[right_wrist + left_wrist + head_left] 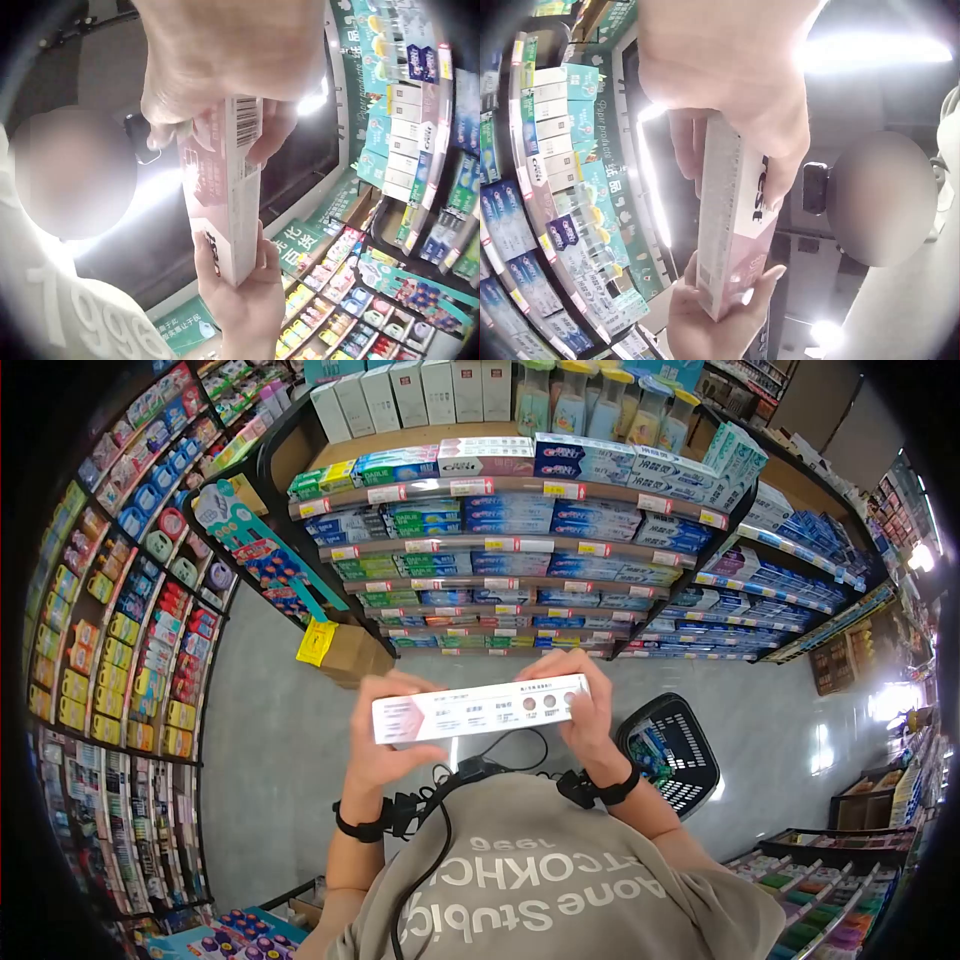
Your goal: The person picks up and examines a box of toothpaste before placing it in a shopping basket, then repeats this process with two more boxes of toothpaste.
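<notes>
A white and pink Crest toothpaste box [482,710] is held level in front of the chest, one end in each hand. My left hand [372,735] grips the pink-marked end, its thumb along the near lower side. At the other end my right hand [588,710] has its fingers behind the box and thumb at the near edge. The left wrist view shows the toothpaste box [735,225] lengthwise between both hands, with part of the brand name covered by fingers. A barcode shows on the toothpaste box [232,187] in the right wrist view, just below the right hand [225,56].
Shelves of toothpaste boxes [510,515] stand straight ahead, with white cartons [440,392] and lidded cups on top. A black basket [690,745] holding packages sits on the floor at right. A cardboard box [355,652] stands by the shelf's left end. More shelves line the left.
</notes>
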A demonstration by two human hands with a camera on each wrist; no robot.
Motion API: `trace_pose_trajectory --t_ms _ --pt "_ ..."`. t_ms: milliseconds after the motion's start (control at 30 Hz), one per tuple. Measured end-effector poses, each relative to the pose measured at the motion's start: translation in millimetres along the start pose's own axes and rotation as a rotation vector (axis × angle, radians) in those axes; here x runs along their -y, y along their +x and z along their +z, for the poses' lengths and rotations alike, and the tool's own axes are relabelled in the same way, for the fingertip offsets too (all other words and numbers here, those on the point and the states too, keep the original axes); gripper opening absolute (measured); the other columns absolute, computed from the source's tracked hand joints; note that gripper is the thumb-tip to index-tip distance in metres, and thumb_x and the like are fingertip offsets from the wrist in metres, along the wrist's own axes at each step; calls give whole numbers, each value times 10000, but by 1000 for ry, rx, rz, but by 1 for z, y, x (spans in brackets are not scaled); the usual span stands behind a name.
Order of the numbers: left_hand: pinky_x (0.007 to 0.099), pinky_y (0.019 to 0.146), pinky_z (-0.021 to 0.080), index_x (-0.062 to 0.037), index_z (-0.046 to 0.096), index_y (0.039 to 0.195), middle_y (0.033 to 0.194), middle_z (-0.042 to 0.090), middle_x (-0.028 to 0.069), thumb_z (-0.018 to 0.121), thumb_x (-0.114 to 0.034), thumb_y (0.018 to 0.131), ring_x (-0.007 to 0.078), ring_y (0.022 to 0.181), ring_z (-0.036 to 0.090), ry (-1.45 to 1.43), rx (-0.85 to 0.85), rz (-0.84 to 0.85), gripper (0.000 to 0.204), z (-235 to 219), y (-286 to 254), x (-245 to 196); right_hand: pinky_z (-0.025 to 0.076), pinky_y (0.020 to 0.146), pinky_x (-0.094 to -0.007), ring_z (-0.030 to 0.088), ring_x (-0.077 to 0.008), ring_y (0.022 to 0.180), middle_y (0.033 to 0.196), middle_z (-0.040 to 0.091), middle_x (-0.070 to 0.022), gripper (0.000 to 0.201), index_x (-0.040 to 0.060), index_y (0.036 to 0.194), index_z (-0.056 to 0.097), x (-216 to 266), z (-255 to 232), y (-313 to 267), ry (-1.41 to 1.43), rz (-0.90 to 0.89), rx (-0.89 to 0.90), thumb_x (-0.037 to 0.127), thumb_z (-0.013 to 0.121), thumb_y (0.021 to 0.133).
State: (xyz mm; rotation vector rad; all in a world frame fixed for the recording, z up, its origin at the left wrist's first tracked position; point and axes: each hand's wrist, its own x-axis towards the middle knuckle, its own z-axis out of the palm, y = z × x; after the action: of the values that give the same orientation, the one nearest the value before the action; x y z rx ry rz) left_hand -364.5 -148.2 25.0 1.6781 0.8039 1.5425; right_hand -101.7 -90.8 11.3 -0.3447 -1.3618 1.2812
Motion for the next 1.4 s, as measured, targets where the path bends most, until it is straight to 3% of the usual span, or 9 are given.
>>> trace_pose_trajectory --t_ms 233,400,533,667,800,933,1067,1200,1400 --pt "362 915 500 -2 580 1047 1076 649 158 662 -254 927 214 1023 621 -131 -203 -322 291 7 -7 14 537 819 -379 657 -253 938 989 668 -216 260 -36 981 608 -17 10 -1 -114 226 -171 221 571 973" --pt "357 829 501 23 603 968 938 683 215 598 -207 926 256 920 642 -95 -260 214 234 17 4 -29 525 793 -376 662 -258 873 977 711 -195 265 -22 996 652 30 34 3 -251 -251 -36 235 599 957" --pt "394 794 541 21 607 944 916 688 214 592 -228 922 279 872 667 39 -252 -21 251 -5 6 2 521 772 -386 655 -266 856 926 721 -204 232 -26 969 649 -6 37 10 -129 0 -197 195 579 948" --pt "380 772 528 32 601 915 899 688 204 594 -222 916 277 854 668 -33 -299 295 255 9 -5 -32 514 794 -363 655 -250 876 970 704 -194 239 -27 967 641 34 45 9 -251 -342 43 205 585 957" --pt "389 731 564 22 609 936 908 697 238 581 -212 922 296 822 700 9 -286 107 236 -9 -1 7 534 747 -394 668 -279 824 913 712 -216 199 -21 942 641 -1 42 10 -224 -101 -118 167 575 933" --pt "383 763 529 27 602 936 928 691 202 597 -206 923 271 843 667 -40 -256 357 234 -1 -10 -34 521 757 -365 664 -253 865 949 694 -193 242 -29 942 627 39 58 6 -275 -354 32 209 583 960" --pt "395 739 548 17 605 925 852 689 222 596 -214 931 273 803 685 -41 -334 54 231 -13 -6 10 530 758 -395 659 -280 848 914 712 -231 209 -27 913 631 -4 51 9 -239 -55 -128 174 574 937" --pt "380 726 525 16 597 920 858 692 197 582 -234 951 250 815 668 3 -304 288 252 -3 -20 -32 518 760 -386 654 -268 847 964 705 -205 196 -19 974 631 23 57 0 -228 -299 39 171 598 940" --pt "386 717 525 16 603 912 910 706 212 583 -214 930 264 800 657 94 -372 39 231 -25 -27 -5 527 756 -380 673 -269 857 957 714 -199 195 -11 979 634 -9 60 6 -235 -80 -48 176 599 934"
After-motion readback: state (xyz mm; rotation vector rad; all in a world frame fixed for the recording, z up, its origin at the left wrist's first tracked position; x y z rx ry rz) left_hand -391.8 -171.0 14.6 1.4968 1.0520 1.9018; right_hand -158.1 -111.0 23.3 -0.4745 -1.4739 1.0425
